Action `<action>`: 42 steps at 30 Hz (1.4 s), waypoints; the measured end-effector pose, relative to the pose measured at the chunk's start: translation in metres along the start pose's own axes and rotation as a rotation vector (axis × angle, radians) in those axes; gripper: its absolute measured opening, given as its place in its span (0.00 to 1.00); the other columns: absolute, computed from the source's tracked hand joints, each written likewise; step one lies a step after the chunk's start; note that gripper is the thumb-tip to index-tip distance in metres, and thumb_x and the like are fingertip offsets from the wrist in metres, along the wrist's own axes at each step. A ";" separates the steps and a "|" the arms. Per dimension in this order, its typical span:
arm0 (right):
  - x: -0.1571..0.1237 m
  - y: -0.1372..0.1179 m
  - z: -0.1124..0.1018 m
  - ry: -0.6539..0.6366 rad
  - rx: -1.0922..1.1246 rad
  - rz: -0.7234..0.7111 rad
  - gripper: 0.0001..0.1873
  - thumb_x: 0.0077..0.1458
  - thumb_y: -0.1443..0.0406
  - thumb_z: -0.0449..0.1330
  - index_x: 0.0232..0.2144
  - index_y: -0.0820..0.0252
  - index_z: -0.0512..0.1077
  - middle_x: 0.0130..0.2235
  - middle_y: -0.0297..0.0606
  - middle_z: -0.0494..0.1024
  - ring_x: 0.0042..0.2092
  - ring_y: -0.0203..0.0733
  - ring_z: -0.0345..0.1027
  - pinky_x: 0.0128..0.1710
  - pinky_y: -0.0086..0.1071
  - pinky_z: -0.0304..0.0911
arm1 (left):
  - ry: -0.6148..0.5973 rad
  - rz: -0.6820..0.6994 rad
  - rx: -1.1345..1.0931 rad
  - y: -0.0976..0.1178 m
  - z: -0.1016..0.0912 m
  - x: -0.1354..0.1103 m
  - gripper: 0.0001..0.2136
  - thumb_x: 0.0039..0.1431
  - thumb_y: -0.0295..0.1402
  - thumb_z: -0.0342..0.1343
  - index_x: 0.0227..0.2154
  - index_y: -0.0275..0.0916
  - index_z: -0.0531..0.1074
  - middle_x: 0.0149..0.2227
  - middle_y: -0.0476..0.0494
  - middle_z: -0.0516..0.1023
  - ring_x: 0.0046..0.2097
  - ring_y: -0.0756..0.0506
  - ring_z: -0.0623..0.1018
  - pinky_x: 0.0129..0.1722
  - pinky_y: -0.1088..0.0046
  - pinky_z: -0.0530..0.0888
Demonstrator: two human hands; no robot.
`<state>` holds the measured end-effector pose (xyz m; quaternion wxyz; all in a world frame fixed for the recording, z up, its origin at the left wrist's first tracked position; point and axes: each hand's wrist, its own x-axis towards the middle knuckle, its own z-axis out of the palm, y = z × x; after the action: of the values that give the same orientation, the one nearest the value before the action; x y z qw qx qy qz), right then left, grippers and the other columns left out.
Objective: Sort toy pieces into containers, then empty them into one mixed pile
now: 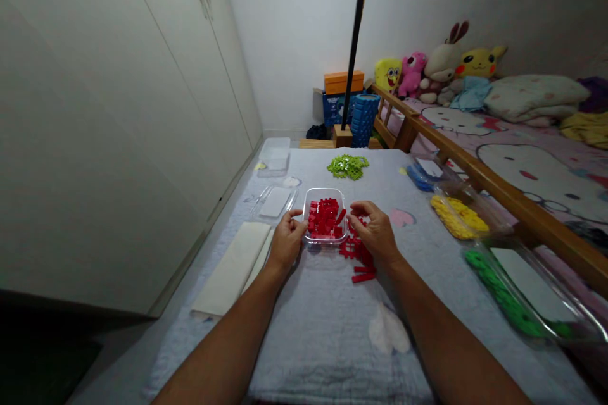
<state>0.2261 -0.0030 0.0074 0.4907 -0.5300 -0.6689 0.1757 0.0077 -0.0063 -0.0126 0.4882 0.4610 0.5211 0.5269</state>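
Observation:
A clear plastic container (325, 242) stands on the cloth-covered table and holds a heap of red plastic building pieces (323, 218). My left hand (287, 237) grips its left side, thumb and fingers at the wall. On the other side, my right hand (375, 231) is curled close to the container's right wall, with its fingertips drawn together. Whether a piece is between them is hidden. Loose red pieces (350, 248) lie beneath and beside the right hand, and a red strip-shaped piece (363, 278) lies nearer to me.
Light-green pieces (348, 166) form a pile farther back. A clear lid (275, 202), another clear container (274, 155) and a folded cream cloth (232, 269) are at left. Boxes of blue (420, 176), yellow (458, 216) and green pieces (503, 294) line the right, by a wooden bed rail (475, 158).

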 end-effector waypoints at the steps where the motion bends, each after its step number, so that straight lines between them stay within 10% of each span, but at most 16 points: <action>1: 0.001 0.001 -0.004 0.021 -0.001 0.012 0.07 0.55 0.62 0.60 0.36 0.56 0.74 0.36 0.39 0.78 0.38 0.43 0.71 0.43 0.37 0.66 | -0.001 0.000 0.002 0.000 0.000 0.000 0.19 0.51 0.42 0.61 0.44 0.39 0.69 0.19 0.61 0.61 0.18 0.54 0.62 0.20 0.79 0.59; 8: 0.007 0.024 -0.030 0.127 -0.093 0.126 0.09 0.55 0.60 0.56 0.32 0.57 0.73 0.35 0.39 0.77 0.36 0.43 0.69 0.40 0.36 0.64 | -0.008 0.009 0.023 0.000 -0.001 -0.001 0.19 0.52 0.42 0.60 0.44 0.39 0.68 0.19 0.61 0.61 0.18 0.53 0.63 0.19 0.79 0.60; 19: -0.002 0.041 -0.014 -0.335 -0.532 0.091 0.15 0.53 0.61 0.62 0.43 0.60 0.75 0.39 0.43 0.77 0.42 0.45 0.69 0.45 0.35 0.61 | -0.010 0.007 0.025 0.000 -0.001 0.000 0.18 0.53 0.41 0.59 0.44 0.38 0.68 0.19 0.62 0.61 0.18 0.54 0.63 0.19 0.79 0.61; 28: 0.000 0.041 -0.016 -0.281 -0.283 0.265 0.16 0.49 0.64 0.61 0.42 0.60 0.75 0.32 0.36 0.74 0.34 0.42 0.67 0.37 0.34 0.61 | -0.018 0.015 0.032 -0.002 -0.001 0.000 0.18 0.55 0.42 0.58 0.45 0.38 0.68 0.19 0.61 0.61 0.19 0.53 0.63 0.19 0.79 0.61; 37: 0.015 0.025 -0.028 0.150 0.038 0.288 0.16 0.47 0.55 0.62 0.35 0.59 0.74 0.26 0.29 0.67 0.28 0.37 0.61 0.30 0.32 0.58 | -0.030 -0.004 -0.022 -0.001 0.000 0.000 0.19 0.55 0.43 0.58 0.46 0.38 0.68 0.19 0.60 0.62 0.19 0.53 0.63 0.19 0.78 0.62; 42: 0.039 0.004 -0.013 0.036 0.166 0.268 0.16 0.46 0.56 0.62 0.35 0.59 0.72 0.24 0.27 0.66 0.26 0.36 0.61 0.27 0.30 0.56 | -0.063 -0.012 -0.066 0.000 0.001 -0.001 0.22 0.53 0.41 0.60 0.48 0.36 0.68 0.19 0.61 0.62 0.19 0.53 0.63 0.19 0.78 0.61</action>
<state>0.2405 0.0288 0.0284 0.5167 -0.5752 -0.5665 0.2850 0.0086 -0.0067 -0.0130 0.5224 0.4579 0.4907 0.5260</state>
